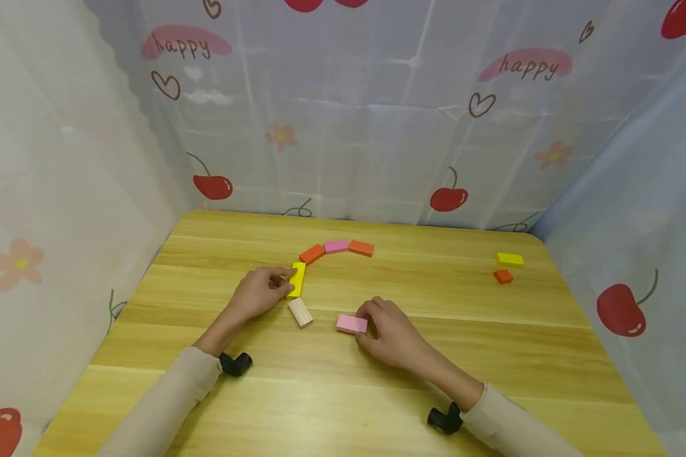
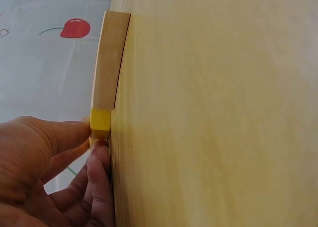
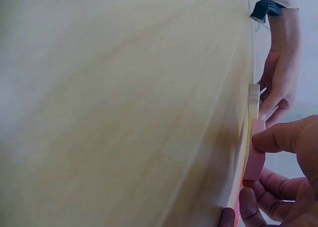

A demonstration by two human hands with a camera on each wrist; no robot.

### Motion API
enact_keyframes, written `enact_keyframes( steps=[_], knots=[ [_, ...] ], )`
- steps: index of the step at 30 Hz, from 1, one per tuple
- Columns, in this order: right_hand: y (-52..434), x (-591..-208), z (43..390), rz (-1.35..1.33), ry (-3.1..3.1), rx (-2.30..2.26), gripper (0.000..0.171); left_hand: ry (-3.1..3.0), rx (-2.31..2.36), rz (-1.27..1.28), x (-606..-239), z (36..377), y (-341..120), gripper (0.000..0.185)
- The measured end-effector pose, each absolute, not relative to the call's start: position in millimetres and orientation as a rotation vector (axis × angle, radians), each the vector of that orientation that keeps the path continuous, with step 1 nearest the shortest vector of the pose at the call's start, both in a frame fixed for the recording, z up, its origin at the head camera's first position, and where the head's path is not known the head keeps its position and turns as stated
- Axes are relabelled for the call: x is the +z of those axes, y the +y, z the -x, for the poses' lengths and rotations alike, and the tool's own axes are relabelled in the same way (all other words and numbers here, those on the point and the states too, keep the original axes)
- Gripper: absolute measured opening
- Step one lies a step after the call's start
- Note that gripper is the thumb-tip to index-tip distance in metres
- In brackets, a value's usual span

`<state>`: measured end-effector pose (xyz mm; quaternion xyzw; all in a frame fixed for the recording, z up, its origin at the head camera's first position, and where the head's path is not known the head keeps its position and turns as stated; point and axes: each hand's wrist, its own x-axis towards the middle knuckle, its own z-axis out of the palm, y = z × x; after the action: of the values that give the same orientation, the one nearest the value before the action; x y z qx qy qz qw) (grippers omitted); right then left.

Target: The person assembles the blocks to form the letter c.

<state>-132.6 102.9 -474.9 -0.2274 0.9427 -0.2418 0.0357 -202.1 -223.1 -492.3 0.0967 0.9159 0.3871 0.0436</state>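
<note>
The left hand [image 1: 257, 293] pinched the flat yellow wooden block [image 1: 297, 280], just beyond the pale natural-wood block [image 1: 300, 311]. The right hand [image 1: 390, 331] grasped the flat pink wooden block [image 1: 351, 324], right of that pale block.

Pale grained wooden tabletop [image 1: 377, 393], smooth with a soft sheen; matt painted yellow wooden block [image 1: 298, 279]; unpainted pale wooden block [image 1: 300, 312]; thin printed cloth backdrop [image 1: 377, 127] in the upper frame.

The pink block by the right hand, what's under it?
The pink block lies flat on the wooden table, gripped by the right hand. Its underside is hidden, so nothing beneath it can be seen.
</note>
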Motion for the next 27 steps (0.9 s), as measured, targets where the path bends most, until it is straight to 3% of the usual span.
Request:
enact_keyframes(
  steps=[27],
  knots=[
    [72,-475,134,0.798,2.830,-0.698,0.029,2.806,1.188,-0.301,-493,202,-224,0.039]
  ],
)
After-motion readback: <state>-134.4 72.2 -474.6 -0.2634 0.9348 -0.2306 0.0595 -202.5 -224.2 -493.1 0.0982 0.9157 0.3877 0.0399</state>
